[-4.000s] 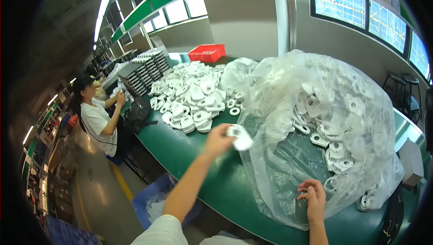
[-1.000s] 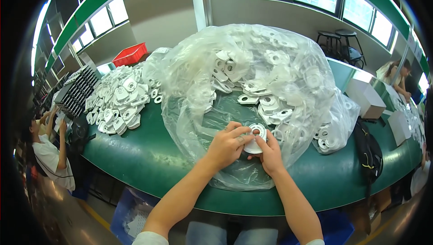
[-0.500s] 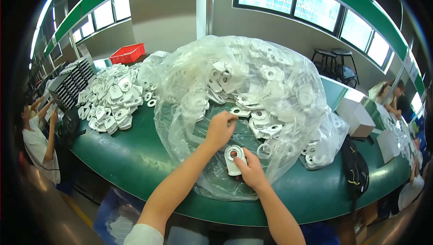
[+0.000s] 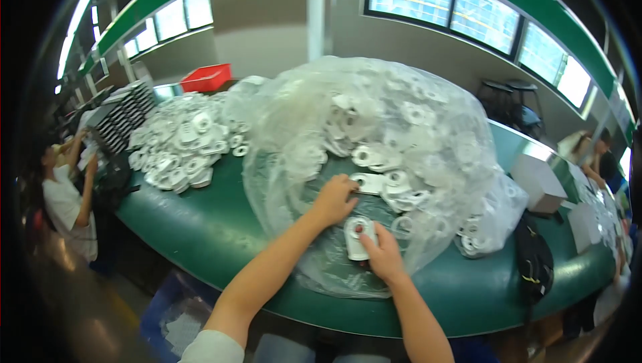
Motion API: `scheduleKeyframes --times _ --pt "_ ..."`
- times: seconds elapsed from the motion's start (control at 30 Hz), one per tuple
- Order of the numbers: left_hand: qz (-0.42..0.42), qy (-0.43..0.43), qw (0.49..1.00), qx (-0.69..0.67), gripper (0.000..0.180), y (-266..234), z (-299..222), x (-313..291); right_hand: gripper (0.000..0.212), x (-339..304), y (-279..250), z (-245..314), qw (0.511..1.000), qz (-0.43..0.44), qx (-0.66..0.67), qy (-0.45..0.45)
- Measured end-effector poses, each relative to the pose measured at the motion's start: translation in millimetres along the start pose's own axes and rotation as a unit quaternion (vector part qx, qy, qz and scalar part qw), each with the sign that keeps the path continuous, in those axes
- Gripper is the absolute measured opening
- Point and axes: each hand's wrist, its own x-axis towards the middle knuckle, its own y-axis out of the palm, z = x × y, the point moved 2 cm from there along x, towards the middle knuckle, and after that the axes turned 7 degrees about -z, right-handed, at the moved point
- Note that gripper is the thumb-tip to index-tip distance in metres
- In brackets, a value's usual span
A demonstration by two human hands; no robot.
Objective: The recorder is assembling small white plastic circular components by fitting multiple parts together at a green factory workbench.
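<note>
My right hand (image 4: 386,253) is closed round a white plastic part (image 4: 358,246), flat with a round ring at one end. The thumb lies on its face, and a reddish spot shows through the hole. To the left and farther off, my left hand (image 4: 336,200) has its fingertips closed on the end of another white plastic part (image 4: 372,184) at the near edge of the heap. Both hands are over the opening of a big clear plastic bag (image 4: 277,192), in which a heap of such parts (image 4: 418,114) lies.
Left of the bag is a loose pile of white parts (image 4: 184,137) on the green table (image 4: 194,219). A red bin (image 4: 206,78) stands behind it. To the right are a smaller filled bag (image 4: 498,219), a black bag (image 4: 535,256) and a white box (image 4: 537,184). People sit at both sides.
My left hand has reached down to a white part at the heap's edge, and its fingertips have closed on it. My right hand still holds its part. The whole view has shifted slightly.
</note>
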Motion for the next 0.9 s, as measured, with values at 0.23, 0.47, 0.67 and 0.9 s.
scheduleKeyframes --times 0.23,0.47,0.67,0.9 --pt "-0.222 -0.073 0.971 0.046 0.014 -109 63 -33 0.019 -1 -6 4 0.997 0.032 0.042 0.062" --pt "-0.314 -0.259 0.884 0.231 0.032 -149 151 -51 0.014 -8 -3 13 0.994 0.017 0.057 0.094" --pt "-0.380 -0.092 0.892 0.226 0.029 -143 159 -32 0.018 -2 -12 0 0.999 0.019 -0.045 0.020" --pt "-0.080 0.082 0.985 -0.131 0.017 -74 -33 0 0.020 -13 -5 24 0.972 0.221 -0.018 0.085"
